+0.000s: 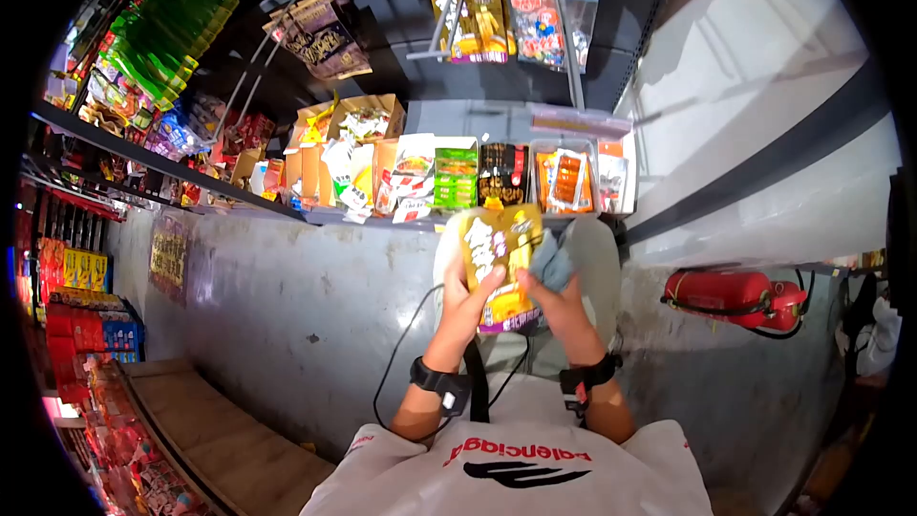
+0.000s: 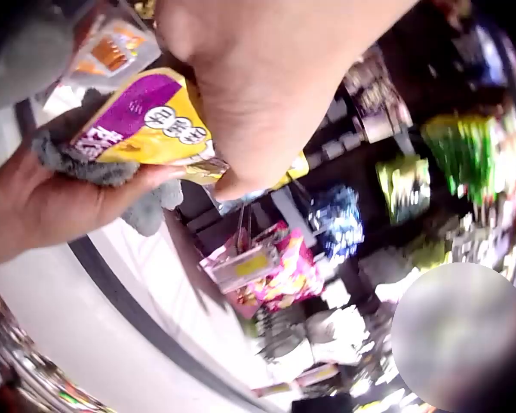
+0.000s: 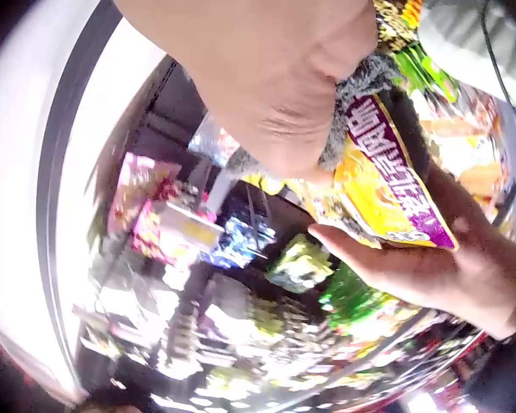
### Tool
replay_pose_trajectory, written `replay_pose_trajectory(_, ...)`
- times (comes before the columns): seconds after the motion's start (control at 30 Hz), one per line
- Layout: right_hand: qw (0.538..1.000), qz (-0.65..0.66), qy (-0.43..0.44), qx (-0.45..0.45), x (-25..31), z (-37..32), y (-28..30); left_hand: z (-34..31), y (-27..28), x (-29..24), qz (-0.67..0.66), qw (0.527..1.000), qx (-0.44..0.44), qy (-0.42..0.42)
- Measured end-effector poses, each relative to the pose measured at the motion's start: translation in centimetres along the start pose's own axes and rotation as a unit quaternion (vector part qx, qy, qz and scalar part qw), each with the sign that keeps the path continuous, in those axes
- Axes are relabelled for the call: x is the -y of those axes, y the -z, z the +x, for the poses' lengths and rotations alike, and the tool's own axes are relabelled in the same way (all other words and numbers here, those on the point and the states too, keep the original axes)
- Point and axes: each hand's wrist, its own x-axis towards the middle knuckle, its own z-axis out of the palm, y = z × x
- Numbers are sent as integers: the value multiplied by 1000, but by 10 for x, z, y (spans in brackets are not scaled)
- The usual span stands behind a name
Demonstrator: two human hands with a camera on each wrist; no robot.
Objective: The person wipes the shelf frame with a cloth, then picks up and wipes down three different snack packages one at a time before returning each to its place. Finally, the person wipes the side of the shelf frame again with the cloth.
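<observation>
A yellow snack bag (image 1: 499, 263) with a purple lower edge is held upright in front of the body. The left hand (image 1: 464, 298) grips its left side, thumb across the front. At the bag's right edge the right hand (image 1: 562, 306) holds a grey cloth (image 1: 551, 263), its thumb on the bag. In the left wrist view, the bag (image 2: 155, 120) lies between the left hand (image 2: 249, 77) and the right hand (image 2: 60, 206), the cloth (image 2: 86, 163) bunched by the right one. The right wrist view has the bag (image 3: 383, 185), right hand (image 3: 267, 86), left hand (image 3: 439, 267) and cloth (image 3: 365, 86).
Open boxes of small packets, among them green ones (image 1: 456, 177), line the shelf ahead. Snack bags (image 1: 475, 14) hang on metal hooks above. A red fire extinguisher (image 1: 723, 295) is on the floor at right. Red and yellow goods (image 1: 81, 269) stand at far left.
</observation>
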Motion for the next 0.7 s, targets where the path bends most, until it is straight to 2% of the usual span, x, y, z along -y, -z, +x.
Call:
replay_pose_trajectory(0.03, 997, -73, 15, 27, -5, 3, 2, -6, 11, 1, -87, 977, 32, 191)
replay_pose_trajectory(0.07, 985, -156, 68, -31, -10, 5, -4, -7, 13, 16, -97, 977, -1, 191)
replay_pose_trajectory(0.1, 984, -155, 78, -27, -6, 6, -12, -10, 12, 31, -107, 975, -33, 193)
replay_pose_trajectory(0.17, 908, -362, 208, -23, 5, 6, -27, -16, 5, 46, -115, 979, -30, 166)
replay_pose_trajectory(0.2, 888, -351, 296, -10, -5, 9, -33, -18, 2, 62, -132, 980, -48, 141)
replay_pose_trajectory(0.23, 923, -272, 273, 10, -5, 8, -42, -19, -10, 57, -118, 988, -53, 82)
replay_pose_trajectory(0.3, 937, -231, 241, 107, -17, 0, -38, -14, -6, 35, -203, 974, -16, 96)
replay_pose_trajectory(0.33, 913, -277, 238, 182, -17, -10, -36, -2, 30, 55, -428, 882, 182, 72)
replay_pose_trajectory(0.37, 894, -317, 254, 188, -22, -20, -35, 8, 42, 53, -405, 891, 200, 49)
replay_pose_trajectory(0.4, 887, -330, 268, 182, -25, -19, -31, -2, 27, 36, -327, 936, 87, 98)
replay_pose_trajectory(0.43, 878, -342, 283, 177, -28, -13, -26, -13, 6, 18, -242, 959, -28, 143)
replay_pose_trajectory(0.5, 835, -386, 357, 159, -18, 17, -18, -28, -12, 23, -160, 979, -35, 120)
replay_pose_trajectory(0.53, 840, -396, 357, 100, -20, 26, -22, -29, -20, 23, -185, 973, -15, 136)
replay_pose_trajectory(0.57, 842, -393, 357, 101, -18, 24, -23, -23, -20, 27, -181, 978, -15, 103)
replay_pose_trajectory(0.63, 848, -412, 299, 148, 1, 12, -34, -4, -4, 19, -196, 970, -39, 135)
replay_pose_trajectory(0.67, 844, -413, 302, 162, 15, 1, -39, 10, 8, 11, -215, 958, -77, 175)
replay_pose_trajectory(0.7, 819, -433, 307, 218, 16, -4, -35, 27, 26, 7, -226, 960, 0, 165)
